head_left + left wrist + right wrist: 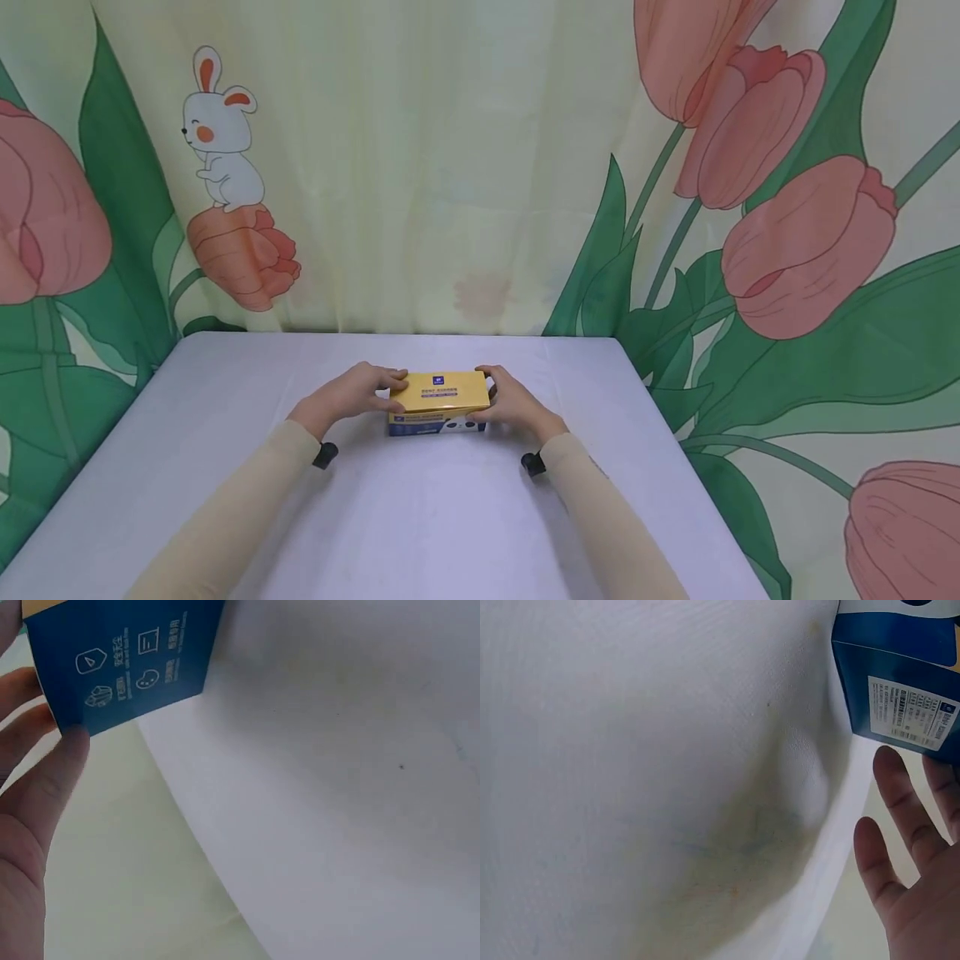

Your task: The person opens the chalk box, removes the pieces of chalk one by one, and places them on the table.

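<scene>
A small cardboard box (442, 400), yellow on top and blue along its lower front, is at the far middle of the table. My left hand (347, 402) grips its left end, thumb at the front and fingers toward the back. At the right end my right hand (519, 404) holds it between thumb and fingers. One blue end of the box (127, 671) with white icons shows in the left wrist view, near the left fingers. In the right wrist view, the other blue end of the box (862, 682) bears a white label (911, 712); some right fingers are spread below it.
A white cloth covers the table (435, 517). Behind it hangs a curtain (420, 167) printed with tulips and a rabbit. Dark wrist cameras sit under both sleeves, the left camera (326, 455) and the right camera (533, 464).
</scene>
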{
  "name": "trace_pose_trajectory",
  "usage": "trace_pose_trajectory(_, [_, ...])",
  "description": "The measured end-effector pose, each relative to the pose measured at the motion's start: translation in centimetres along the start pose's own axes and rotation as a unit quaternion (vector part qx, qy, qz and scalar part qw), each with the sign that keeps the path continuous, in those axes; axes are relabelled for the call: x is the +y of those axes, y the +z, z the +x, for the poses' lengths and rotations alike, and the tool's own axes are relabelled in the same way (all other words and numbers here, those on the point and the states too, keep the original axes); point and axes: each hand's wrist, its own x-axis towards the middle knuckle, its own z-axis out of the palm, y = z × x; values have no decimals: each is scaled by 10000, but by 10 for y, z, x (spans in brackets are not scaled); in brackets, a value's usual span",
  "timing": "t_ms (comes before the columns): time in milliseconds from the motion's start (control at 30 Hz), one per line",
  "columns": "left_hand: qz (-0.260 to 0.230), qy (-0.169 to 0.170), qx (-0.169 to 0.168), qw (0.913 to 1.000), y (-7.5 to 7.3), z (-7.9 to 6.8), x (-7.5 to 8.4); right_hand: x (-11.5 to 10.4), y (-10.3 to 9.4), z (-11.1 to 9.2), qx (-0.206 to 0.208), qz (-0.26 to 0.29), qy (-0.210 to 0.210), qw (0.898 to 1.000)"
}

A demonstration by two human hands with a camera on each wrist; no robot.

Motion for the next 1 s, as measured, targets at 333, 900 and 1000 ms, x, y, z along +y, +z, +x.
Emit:
trace_pose_trajectory(333, [847, 420, -239, 9952, -7, 3, 19, -1, 2, 0, -85, 109, 281, 9995])
trace_pose_trajectory(900, [1204, 716, -299, 9897, -6, 10, 19, 1, 0, 5, 83, -101, 472, 9988])
trace_pose_trajectory(1000, [1352, 1058, 51, 9851, -6, 12, 15, 1, -1, 4, 160, -167, 358, 9991])
